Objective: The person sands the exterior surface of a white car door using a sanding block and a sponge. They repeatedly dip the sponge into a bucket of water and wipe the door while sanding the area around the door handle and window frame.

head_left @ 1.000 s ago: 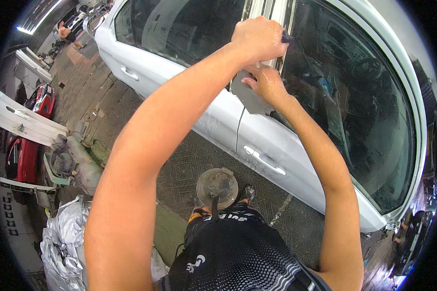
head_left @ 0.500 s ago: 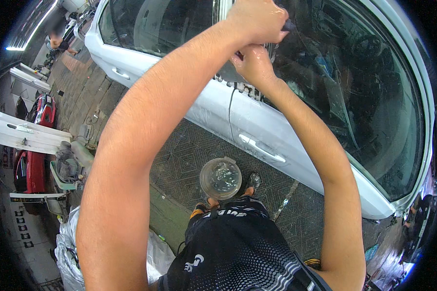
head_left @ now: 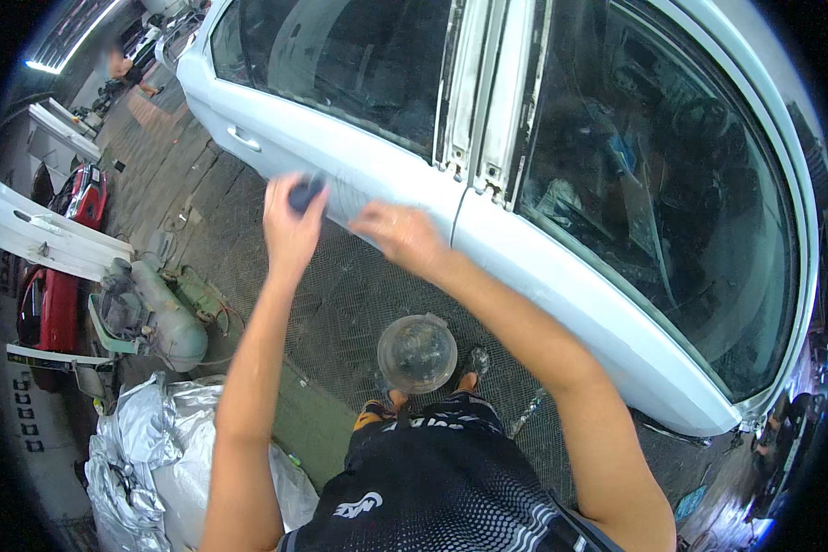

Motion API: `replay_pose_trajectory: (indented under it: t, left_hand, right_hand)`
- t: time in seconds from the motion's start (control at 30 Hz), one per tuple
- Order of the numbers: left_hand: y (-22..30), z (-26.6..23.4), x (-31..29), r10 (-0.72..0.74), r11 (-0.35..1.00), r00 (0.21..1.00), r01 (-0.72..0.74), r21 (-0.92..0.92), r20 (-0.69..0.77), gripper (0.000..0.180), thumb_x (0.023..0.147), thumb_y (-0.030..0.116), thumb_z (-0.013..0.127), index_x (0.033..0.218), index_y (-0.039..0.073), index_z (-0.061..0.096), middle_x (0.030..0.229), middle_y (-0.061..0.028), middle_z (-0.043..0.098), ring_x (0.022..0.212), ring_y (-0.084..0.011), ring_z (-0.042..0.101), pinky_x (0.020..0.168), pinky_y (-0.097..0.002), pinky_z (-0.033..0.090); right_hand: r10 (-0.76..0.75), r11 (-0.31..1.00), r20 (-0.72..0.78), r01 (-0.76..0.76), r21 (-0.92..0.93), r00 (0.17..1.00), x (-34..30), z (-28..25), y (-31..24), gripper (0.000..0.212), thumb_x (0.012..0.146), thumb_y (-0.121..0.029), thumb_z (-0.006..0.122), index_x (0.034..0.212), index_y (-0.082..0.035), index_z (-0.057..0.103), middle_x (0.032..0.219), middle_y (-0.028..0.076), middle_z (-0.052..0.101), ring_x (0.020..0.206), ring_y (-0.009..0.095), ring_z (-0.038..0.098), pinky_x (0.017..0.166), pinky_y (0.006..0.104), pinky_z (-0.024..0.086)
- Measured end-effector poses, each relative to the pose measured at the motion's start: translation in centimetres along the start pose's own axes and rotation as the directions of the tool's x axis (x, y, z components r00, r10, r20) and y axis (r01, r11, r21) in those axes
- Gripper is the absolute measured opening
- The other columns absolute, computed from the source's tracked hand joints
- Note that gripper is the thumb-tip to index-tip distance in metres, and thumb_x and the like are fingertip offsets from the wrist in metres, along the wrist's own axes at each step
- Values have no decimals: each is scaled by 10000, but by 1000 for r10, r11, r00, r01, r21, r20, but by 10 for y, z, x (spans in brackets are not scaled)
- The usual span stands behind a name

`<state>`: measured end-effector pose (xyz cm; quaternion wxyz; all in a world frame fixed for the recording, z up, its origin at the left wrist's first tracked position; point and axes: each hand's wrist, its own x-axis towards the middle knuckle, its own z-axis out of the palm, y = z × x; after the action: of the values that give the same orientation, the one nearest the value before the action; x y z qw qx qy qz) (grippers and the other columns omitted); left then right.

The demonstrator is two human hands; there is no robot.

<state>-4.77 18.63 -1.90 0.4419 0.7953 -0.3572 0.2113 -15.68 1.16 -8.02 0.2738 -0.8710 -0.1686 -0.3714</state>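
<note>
My left hand (head_left: 290, 225) is shut on a small dark blue object (head_left: 305, 193), held up against the pale blue car door (head_left: 561, 276) just below the window. My right hand (head_left: 397, 235) is blurred by motion and lies against the same door panel, close to the seam between the two doors. I cannot tell whether it holds anything. A clear round bucket (head_left: 417, 352) stands on the floor between my feet, under both arms.
The car's window pillar (head_left: 488, 92) shows white and scuffed between dark glass panes. A green air compressor (head_left: 152, 313) and a silver cover (head_left: 147, 451) lie at my left. A white car panel (head_left: 37, 239) and a red vehicle (head_left: 51, 304) sit farther left.
Both hands have dropped from the window pillar to the door panel below the glass. My view has swung so the car sits higher and nearer.
</note>
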Motion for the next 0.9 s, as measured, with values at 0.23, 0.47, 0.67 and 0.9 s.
replay_pose_trajectory:
  t: [0.23,0.47,0.67,0.9]
  left_hand:
    - [-121,-67,-251,-894,221,350,887,-406,278,336,969,240,728,1200,75,550,918,-55,645,717,-161,652,573,-318,549]
    - [-148,30,-499,-703,-334,-102,921,-201,704,664,848,117,794,1419,73,459,1261,-130,587,1137,-272,626,977,-414,535]
    - [-237,245,-685,-827,-15,40,996,-93,561,561,844,125,755,1370,111,561,1216,-156,626,1179,-290,606,1032,-409,470]
    - [-331,404,-743,-837,547,475,755,363,273,516,853,198,711,1333,104,548,1188,-219,598,1111,-435,613,924,-542,515]
  right_hand:
    - [389,896,232,-425,130,891,-105,122,3,164,930,-165,676,1078,-119,731,1051,66,707,906,281,720,745,401,585]
    - [696,717,164,-691,-93,700,-262,210,52,210,946,-197,702,1113,-74,737,1059,149,748,941,333,723,826,420,562]
    - [846,456,375,-879,-140,379,-398,293,124,296,1028,-262,628,1188,-19,684,983,141,739,872,269,708,809,367,550]
    - [800,-440,549,-860,258,-244,-499,336,161,339,1068,-360,584,1200,-63,679,1018,-8,685,912,91,620,857,277,510]
